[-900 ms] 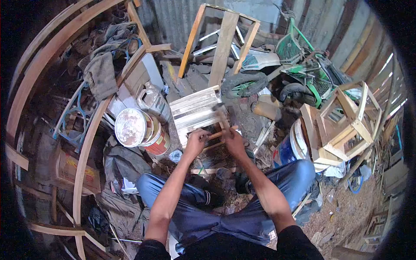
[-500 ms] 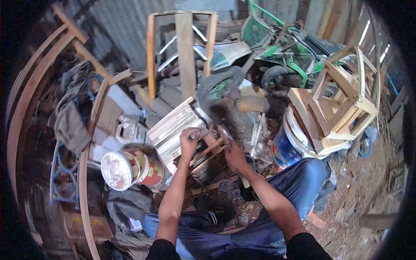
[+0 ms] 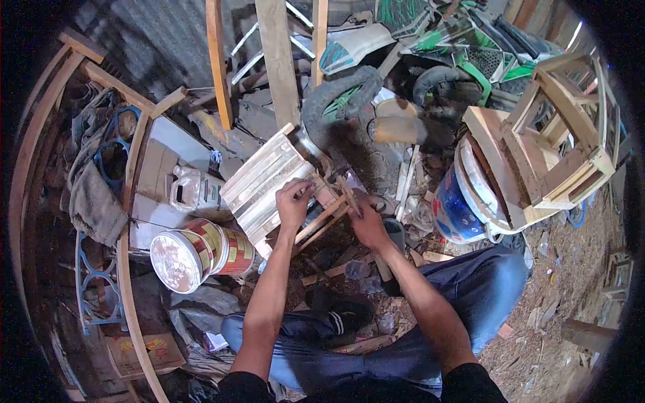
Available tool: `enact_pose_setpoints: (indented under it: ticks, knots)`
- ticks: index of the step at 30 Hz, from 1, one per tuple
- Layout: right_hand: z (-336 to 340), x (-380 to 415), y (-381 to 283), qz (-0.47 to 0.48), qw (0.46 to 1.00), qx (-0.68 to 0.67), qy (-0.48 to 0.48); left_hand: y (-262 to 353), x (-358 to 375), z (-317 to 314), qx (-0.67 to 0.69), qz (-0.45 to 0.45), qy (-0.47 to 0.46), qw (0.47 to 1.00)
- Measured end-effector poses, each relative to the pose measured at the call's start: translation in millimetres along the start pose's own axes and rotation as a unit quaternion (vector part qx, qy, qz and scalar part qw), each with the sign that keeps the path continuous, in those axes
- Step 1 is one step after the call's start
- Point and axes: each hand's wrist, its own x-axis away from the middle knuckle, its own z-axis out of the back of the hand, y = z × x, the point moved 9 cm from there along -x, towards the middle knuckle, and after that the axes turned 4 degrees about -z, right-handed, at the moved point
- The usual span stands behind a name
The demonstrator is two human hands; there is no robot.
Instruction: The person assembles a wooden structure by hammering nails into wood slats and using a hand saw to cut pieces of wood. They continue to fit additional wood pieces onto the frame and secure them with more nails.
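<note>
A small wooden piece with a slatted panel [image 3: 261, 183] and thin legs tilts in front of me, between my knees. Close to its right edge is my left hand [image 3: 293, 203], fingers curled and pressed together; anything inside them is too small to make out. My right hand [image 3: 369, 223] is closed around a narrow wooden strip [image 3: 349, 193] at the leg end of the piece. Its fingers are partly hidden. Below the two hands run the thin wooden rails [image 3: 321, 221] of the piece.
Paint buckets stand left [image 3: 180, 260] and right [image 3: 458, 195]; the right one bears a wooden frame [image 3: 561, 144]. A white jug [image 3: 195, 189] is at left, near a long curved wooden bar [image 3: 129, 295]. Behind are a tyre [image 3: 340, 101] and green motorcycle parts [image 3: 470, 47]. Scraps litter the ground.
The view has tipped downward, so the background sits higher in the frame. My left hand's fingers have loosened slightly at the panel's edge. My right hand stays by the wooden strip.
</note>
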Motion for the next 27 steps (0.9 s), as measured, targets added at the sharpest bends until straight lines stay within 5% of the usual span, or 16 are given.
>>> enact_pose_setpoints:
  ticks: [2,5,12,17,21,23,27]
  knots:
    - [-17,8,10,-0.203,0.931,-0.254,-0.164,-4,0,-1,0.009,-0.008,0.000,1.000]
    - [-13,7,-1,-0.214,0.896,-0.337,-0.196,2,-1,1,-0.005,-0.002,0.019,1.000]
    - [-23,-1,-4,-0.211,0.918,-0.250,-0.226,-7,-2,-4,0.037,0.029,-0.010,0.999]
    - [-17,-9,-5,-0.110,0.973,-0.146,-0.137,-3,-1,-3,0.016,0.034,-0.012,0.999]
    - [-14,-8,3,-0.141,0.970,-0.152,-0.125,-6,-1,-3,0.051,0.033,-0.004,0.998]
    - [-13,-11,-4,-0.039,0.990,-0.083,-0.111,-12,-2,-4,0.053,0.023,0.010,0.998]
    - [-4,-5,-21,-0.018,0.992,-0.073,-0.103,-6,-3,-1,0.014,0.001,0.028,1.000]
